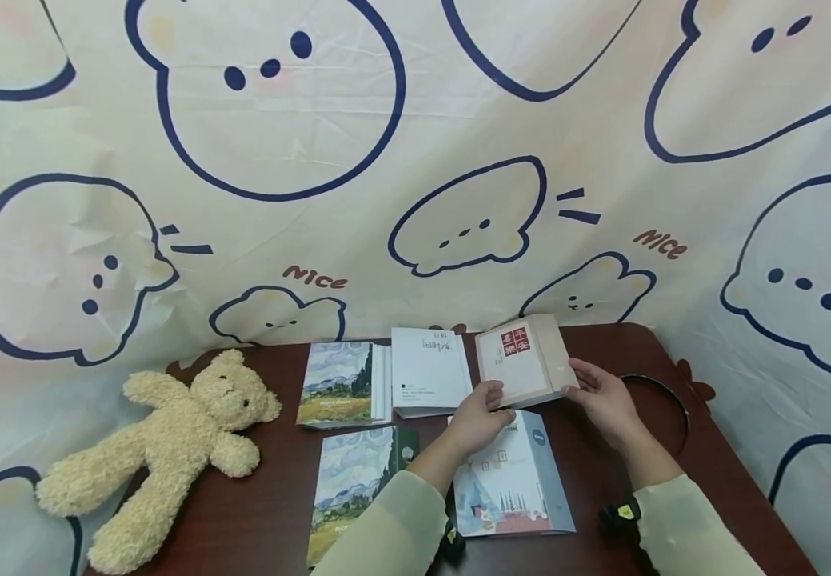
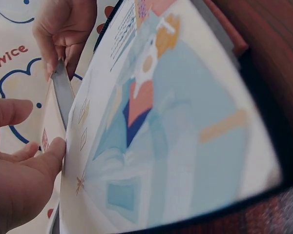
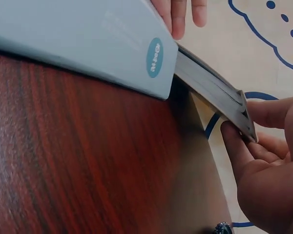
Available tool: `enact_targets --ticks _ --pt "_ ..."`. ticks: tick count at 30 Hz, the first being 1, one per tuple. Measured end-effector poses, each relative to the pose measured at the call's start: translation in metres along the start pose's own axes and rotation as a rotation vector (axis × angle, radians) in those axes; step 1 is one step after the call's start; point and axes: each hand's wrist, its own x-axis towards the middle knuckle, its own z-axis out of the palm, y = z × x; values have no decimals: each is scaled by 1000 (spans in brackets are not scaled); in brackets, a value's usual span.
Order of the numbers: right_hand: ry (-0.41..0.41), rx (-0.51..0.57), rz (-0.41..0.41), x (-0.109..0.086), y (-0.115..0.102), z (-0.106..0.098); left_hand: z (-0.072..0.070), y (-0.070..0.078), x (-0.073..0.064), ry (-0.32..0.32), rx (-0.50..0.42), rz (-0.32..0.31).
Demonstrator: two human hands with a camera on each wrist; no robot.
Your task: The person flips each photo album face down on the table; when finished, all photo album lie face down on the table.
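Note:
My right hand [image 1: 609, 400] pinches the right edge of a beige photo album [image 1: 505, 374] with a red square of characters on its cover. The album is held tilted above the table's back right. My left hand [image 1: 469, 424] is at its lower left corner, fingers fairly straight; in the left wrist view the thumb and fingers stand apart beside the cover. Whether they bear on it is hard to tell. Below both hands lies a white and blue album [image 1: 501, 488] with a pale blue spine. The right wrist view shows the beige album's edge [image 3: 210, 83] between right thumb and fingers.
Left of the hands lie a white album [image 1: 429, 376] and two landscape-painting albums, one at the back [image 1: 336, 384], one in front [image 1: 350, 480]. A plush bear [image 1: 177, 448] lies on the table's left. Near the right edge is a thin black hoop [image 1: 685, 416]. Printed cloth [image 1: 357, 240] hangs behind.

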Motion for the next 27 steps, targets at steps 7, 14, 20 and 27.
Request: enact_targets --ticks 7,14,20,27 --pt "2 -72 22 4 6 5 -1 -4 2 1 12 -15" --pt "-12 -158 19 6 8 6 -1 -7 2 -11 25 -18" --pt "0 -230 31 6 9 9 0 -10 3 -21 16 -24" --pt "21 -298 41 3 9 14 0 -9 2 -32 21 -22"
